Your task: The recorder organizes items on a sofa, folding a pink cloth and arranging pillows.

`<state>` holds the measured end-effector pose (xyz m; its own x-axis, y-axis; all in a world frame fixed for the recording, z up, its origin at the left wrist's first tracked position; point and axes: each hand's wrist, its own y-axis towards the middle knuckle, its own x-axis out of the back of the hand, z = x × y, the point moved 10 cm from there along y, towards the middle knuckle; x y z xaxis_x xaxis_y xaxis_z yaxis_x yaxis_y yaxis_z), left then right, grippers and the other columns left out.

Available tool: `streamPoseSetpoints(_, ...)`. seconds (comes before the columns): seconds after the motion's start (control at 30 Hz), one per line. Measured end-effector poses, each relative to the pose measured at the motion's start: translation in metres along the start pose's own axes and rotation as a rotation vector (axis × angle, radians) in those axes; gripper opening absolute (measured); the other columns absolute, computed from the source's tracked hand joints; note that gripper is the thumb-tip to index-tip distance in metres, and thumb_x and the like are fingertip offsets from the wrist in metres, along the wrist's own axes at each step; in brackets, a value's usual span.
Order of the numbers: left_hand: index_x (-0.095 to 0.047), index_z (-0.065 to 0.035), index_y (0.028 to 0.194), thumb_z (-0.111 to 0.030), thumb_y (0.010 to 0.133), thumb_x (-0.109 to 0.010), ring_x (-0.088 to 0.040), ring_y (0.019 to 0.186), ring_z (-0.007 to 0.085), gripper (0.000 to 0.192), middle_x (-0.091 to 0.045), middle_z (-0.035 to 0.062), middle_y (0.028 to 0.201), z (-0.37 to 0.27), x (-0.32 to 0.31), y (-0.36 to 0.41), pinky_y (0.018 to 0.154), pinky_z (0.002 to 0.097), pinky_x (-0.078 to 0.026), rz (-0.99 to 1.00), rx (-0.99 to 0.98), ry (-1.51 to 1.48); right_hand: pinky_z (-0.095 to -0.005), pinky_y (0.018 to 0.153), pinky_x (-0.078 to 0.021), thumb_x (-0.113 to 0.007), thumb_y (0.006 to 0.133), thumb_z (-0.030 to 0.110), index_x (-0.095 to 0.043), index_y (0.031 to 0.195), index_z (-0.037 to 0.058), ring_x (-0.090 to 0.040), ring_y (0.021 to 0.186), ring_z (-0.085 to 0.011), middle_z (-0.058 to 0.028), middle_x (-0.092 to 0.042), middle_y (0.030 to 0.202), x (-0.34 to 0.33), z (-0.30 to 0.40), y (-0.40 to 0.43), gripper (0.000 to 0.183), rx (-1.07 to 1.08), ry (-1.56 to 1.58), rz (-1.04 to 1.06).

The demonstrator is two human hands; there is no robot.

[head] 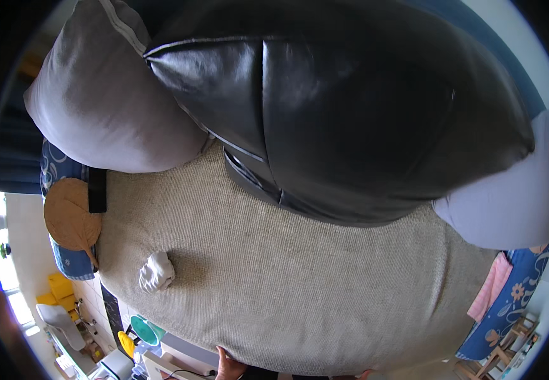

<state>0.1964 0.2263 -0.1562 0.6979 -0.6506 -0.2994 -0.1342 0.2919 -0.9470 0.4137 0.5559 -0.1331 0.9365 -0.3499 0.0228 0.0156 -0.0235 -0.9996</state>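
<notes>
At the bottom edge of the head view, my left hand (229, 365) touches the near edge of a sofa seat's beige woven cover (293, 280); nothing shows in it, and its fingers are partly hidden. Only a sliver of my right hand (365, 374) appears farther right along that edge. A crumpled white cloth (157, 272) lies on the cover at the left. Behind the cover rests a large black leather-like cushion (350, 118), with a grey pillow (113, 104) on its left and another grey pillow (511, 199) at its right.
A round woven fan (70, 213) and a black phone-like object (97, 190) lie at the left side. A pink cloth (490, 287) is on blue patterned fabric (516, 304) at the right. Beyond the near left edge are a green bucket (147, 330) and yellow boxes (60, 286). Wooden stools (497, 356) stand lower right.
</notes>
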Motion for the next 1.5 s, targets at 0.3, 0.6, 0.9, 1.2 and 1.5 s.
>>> streamPoseSetpoints(0.3, -0.018, -0.0129, 0.142, -0.074, 0.072, -0.049, -0.023, 0.132, 0.0339, 0.098, -0.023, 0.0103, 0.146, -0.007, 0.011, -0.006, 0.107, 0.0535, -0.019, -0.204, 0.003, 0.093, -0.0536, 0.103, -0.027, -0.057, 0.07, 0.07, -0.027, 0.138, 0.0126, -0.033, 0.125, -0.0355, -0.0118, -0.033, 0.139, 0.019, 0.005, 0.001, 0.094, -0.007, -0.126, 0.245)
streamPoseSetpoints(0.6, -0.043, -0.0016, 0.119, -0.059, 0.078, -0.058, -0.053, 0.102, 0.0325, 0.072, -0.048, 0.0166, 0.116, -0.077, 0.054, -0.026, 0.08, 0.0543, -0.043, -0.354, 0.049, 0.754, -0.0468, 0.086, -0.0457, -0.05, 0.09, 0.041, -0.056, 0.09, 0.0049, -0.061, 0.091, -0.0303, -0.0137, -0.063, 0.088, 0.041, 0.032, -0.019, 0.036, 0.084, -0.852, 0.111)
streamPoseSetpoints(0.9, -0.037, -0.0079, 0.133, -0.034, 0.083, -0.059, -0.049, 0.107, 0.031, 0.06, -0.046, 0.0147, 0.124, -0.063, -0.11, -0.078, 0.079, 0.0473, -0.046, -0.305, -0.443, 1.383, -0.0456, 0.089, -0.0433, -0.062, 0.078, 0.018, -0.043, 0.122, -0.0012, -0.047, 0.114, -0.0376, -0.0234, -0.052, 0.117, -0.097, 0.088, -0.132, 0.052, 1.585, -1.713, -0.184)
streamPoseSetpoints(1.2, -0.041, -0.0117, 0.129, -0.027, 0.084, -0.057, -0.048, 0.108, 0.0246, 0.051, -0.049, 0.0073, 0.115, 0.015, -0.132, -0.049, 0.087, 0.0497, -0.041, -0.152, -0.228, 1.491, -0.0548, 0.096, -0.0375, -0.067, 0.076, 0.019, -0.013, 0.142, 0.0108, -0.024, 0.131, -0.0396, -0.0194, -0.018, 0.145, -0.033, 0.112, -0.112, 0.085, 1.146, -2.236, -0.246)
streamPoseSetpoints(1.5, -0.038, -0.0161, 0.133, -0.025, 0.09, -0.049, -0.048, 0.111, 0.0307, 0.045, -0.037, 0.0049, 0.136, 0.009, -0.167, -0.064, 0.082, 0.0524, -0.043, -0.091, -0.295, 1.384, -0.0472, 0.107, -0.0233, -0.058, 0.086, 0.023, -0.024, 0.137, 0.0022, -0.022, 0.134, -0.0335, -0.0174, -0.026, 0.143, -0.224, 0.156, -0.176, 0.066, 1.608, -1.968, 0.227)
